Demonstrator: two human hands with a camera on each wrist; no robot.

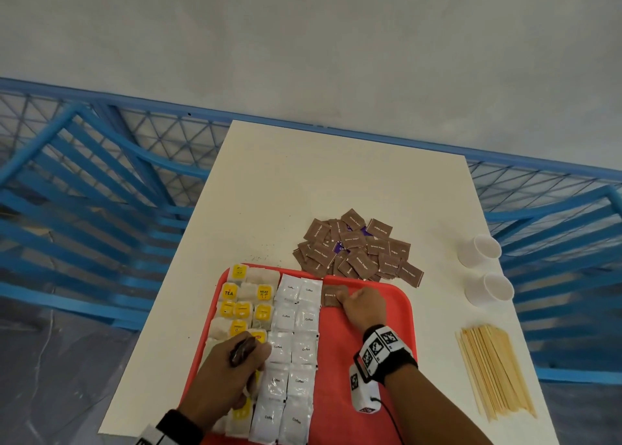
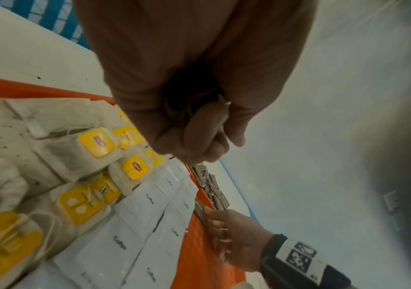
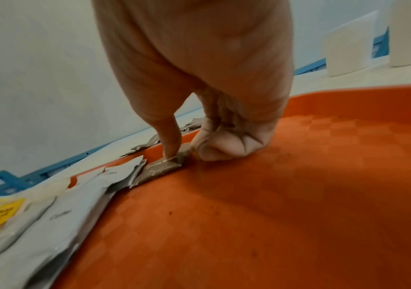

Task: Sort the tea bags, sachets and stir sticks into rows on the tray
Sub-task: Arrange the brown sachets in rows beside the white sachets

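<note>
On the red tray [image 1: 370,327], tea bags [image 1: 242,306] with yellow tags fill the left side. Beside them lie two columns of white coffee sachets [image 1: 296,343]. A single brown sugar sachet [image 1: 331,296] lies flat at the tray's far edge, right of the coffee. My right hand [image 1: 361,305] holds it there; in the right wrist view the thumb presses on the sachet [image 3: 161,169] and the curled fingers [image 3: 219,148] sit against its edge. My left hand [image 1: 232,367] hovers over the tea bags, fisted around a small bunch of brown sachets [image 1: 240,352].
A loose pile of brown sugar sachets [image 1: 356,246] lies on the white table just beyond the tray. Wooden stir sticks [image 1: 494,370] are bundled at the right. Two white cups [image 1: 479,249] stand at the far right. Blue railings surround the table.
</note>
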